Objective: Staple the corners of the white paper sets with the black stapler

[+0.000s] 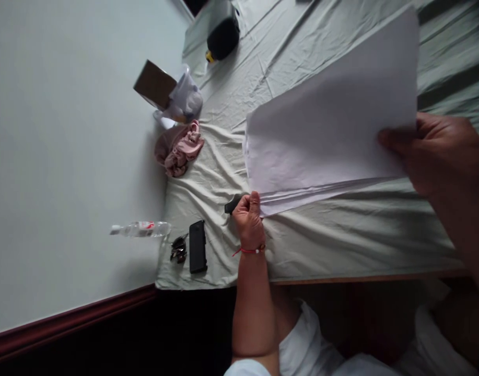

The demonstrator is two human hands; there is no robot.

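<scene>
A stack of white paper sheets (329, 120) is held up at a slant above the cloth-covered surface. My left hand (249, 219), with a red string at the wrist, is closed on the near left corner of the sheets, thumb up. At the right edge, my right hand (439, 143) grips the paper with its thumb on top; its other fingers are hidden beneath. Along the near edge the sheets fan slightly apart. Just left of my left hand lies a small dark object (232, 203), partly covered, whose kind I cannot make out.
A pale green cloth (219, 156) covers the surface. Along its left side are a clear bottle (145, 228), keys (178, 248), a black case (197, 246), a pink cloth (182, 149), a white plastic bag (186, 99) and a brown box (155, 84). Farther back lies a black bag (223, 39).
</scene>
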